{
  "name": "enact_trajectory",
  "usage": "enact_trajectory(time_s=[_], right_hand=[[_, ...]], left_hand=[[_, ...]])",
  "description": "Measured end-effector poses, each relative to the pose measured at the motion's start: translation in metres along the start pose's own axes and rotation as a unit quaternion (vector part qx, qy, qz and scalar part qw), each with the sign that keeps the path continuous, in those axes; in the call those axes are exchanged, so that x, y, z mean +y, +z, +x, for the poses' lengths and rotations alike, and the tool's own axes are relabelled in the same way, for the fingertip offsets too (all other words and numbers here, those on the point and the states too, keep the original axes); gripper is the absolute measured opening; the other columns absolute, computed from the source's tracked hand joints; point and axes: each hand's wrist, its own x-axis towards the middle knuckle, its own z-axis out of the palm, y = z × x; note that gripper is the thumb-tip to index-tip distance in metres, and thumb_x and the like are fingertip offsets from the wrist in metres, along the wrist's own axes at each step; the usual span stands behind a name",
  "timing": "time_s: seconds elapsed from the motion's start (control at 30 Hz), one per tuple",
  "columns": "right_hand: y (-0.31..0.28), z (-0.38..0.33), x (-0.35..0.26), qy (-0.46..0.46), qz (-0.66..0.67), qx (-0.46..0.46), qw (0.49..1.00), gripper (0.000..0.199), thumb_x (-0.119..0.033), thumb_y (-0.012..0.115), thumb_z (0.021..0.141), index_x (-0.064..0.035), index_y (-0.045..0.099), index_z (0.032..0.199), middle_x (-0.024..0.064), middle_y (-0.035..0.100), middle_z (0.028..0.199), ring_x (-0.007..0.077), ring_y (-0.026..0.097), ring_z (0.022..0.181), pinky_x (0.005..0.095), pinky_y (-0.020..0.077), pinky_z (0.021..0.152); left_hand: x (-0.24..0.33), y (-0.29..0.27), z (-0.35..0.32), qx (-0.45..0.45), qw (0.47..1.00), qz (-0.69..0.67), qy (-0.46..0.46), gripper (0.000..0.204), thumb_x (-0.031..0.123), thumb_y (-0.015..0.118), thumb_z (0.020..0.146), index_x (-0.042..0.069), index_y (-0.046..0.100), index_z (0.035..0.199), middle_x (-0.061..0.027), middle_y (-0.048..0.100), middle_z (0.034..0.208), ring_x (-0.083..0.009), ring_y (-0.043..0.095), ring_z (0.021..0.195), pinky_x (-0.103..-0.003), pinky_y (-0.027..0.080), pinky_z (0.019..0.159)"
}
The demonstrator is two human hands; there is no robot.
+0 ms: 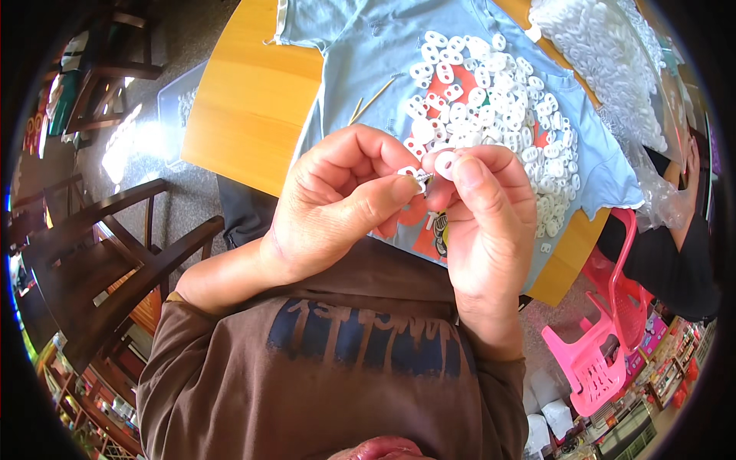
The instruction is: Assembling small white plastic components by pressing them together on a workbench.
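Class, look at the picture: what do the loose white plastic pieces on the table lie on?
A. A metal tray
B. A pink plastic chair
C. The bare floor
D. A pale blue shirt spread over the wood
D: the white pieces lie heaped on a pale blue shirt spread across the wooden table, just beyond the left hand and right hand, which pinch one such piece between them.

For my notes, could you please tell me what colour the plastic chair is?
Bright pink; the chair shows best in the head view, lower right.
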Motion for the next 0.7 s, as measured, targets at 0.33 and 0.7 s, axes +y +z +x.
enact_trajectory(time_s=[0.33, 0.7], right_hand=[[0.005, -0.002, 0.012, -0.041, -0.008, -0.029, 0.999, 0.010, -0.007, 0.057, 0.086, -0.0005, 0.056, 0.094, 0.0019, 0.058, 0.082, 0.0039, 0.050, 0.069, 0.0176, 0.0411, 0.062], [-0.003, -0.006, 0.009, -0.004, -0.015, -0.114, 0.993, 0.019, -0.008, 0.054, 0.089, 0.0015, 0.055, 0.105, 0.0034, 0.059, 0.087, 0.0052, 0.050, 0.071, 0.0182, 0.0409, 0.064]], left_hand=[[-0.001, -0.001, 0.000, 0.009, 0.999, -0.027, 0.035, 0.009, 0.002, 0.055, 0.085, 0.001, 0.051, 0.094, -0.0066, 0.058, 0.080, -0.0074, 0.051, 0.059, -0.019, 0.042, 0.053], [0.000, -0.007, 0.001, -0.009, 0.998, -0.045, 0.043, 0.011, 0.003, 0.055, 0.086, 0.000, 0.051, 0.096, -0.0068, 0.059, 0.082, -0.0076, 0.055, 0.065, -0.020, 0.045, 0.054]])
